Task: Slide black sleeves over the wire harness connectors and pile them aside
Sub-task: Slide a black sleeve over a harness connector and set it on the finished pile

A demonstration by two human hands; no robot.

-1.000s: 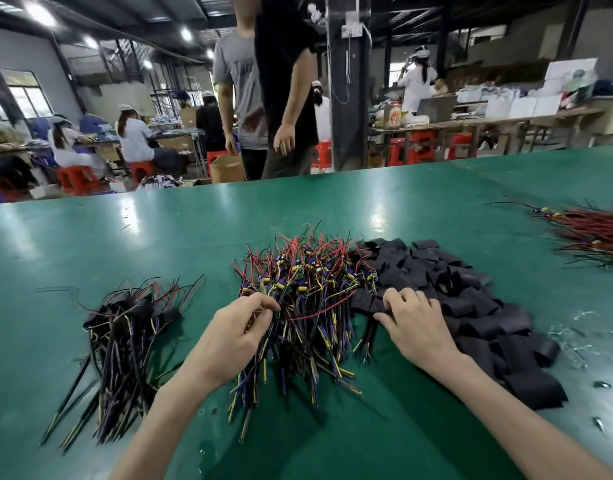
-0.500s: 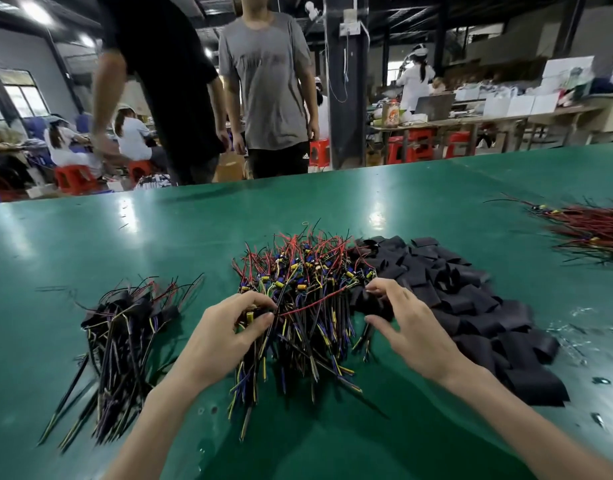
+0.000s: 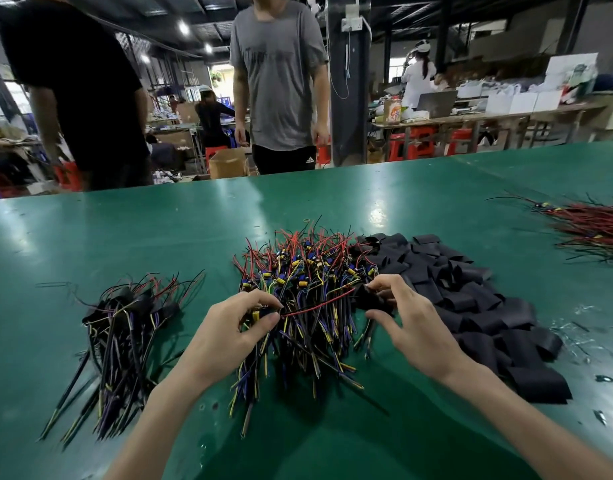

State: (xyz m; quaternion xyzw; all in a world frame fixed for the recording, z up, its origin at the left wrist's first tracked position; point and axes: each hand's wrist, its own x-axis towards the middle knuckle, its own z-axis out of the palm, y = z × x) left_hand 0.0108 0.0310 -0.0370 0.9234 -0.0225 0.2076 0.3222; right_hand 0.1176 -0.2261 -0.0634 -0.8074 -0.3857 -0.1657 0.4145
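Note:
A heap of bare wire harnesses (image 3: 308,289) with red, yellow and blue leads lies mid-table. To its right spreads a pile of flat black sleeves (image 3: 471,306). On the left lies a smaller pile of sleeved harnesses (image 3: 125,323). My left hand (image 3: 228,334) pinches one harness by its yellow connector at the heap's left edge; a red wire runs from it to the right. My right hand (image 3: 412,320) holds a black sleeve (image 3: 370,297) between fingers and thumb at the heap's right edge.
The green table (image 3: 159,237) stretches wide. Another bundle of red wires (image 3: 596,226) lies far right. Small scraps (image 3: 602,379) dot the near right. Two people (image 3: 280,81) stand beyond the far edge, with workbenches and red stools behind.
My right hand has lifted off the sleeve pile with a sleeve and moved left toward the harness. My left hand has drawn a harness up slightly. The people behind have shifted left.

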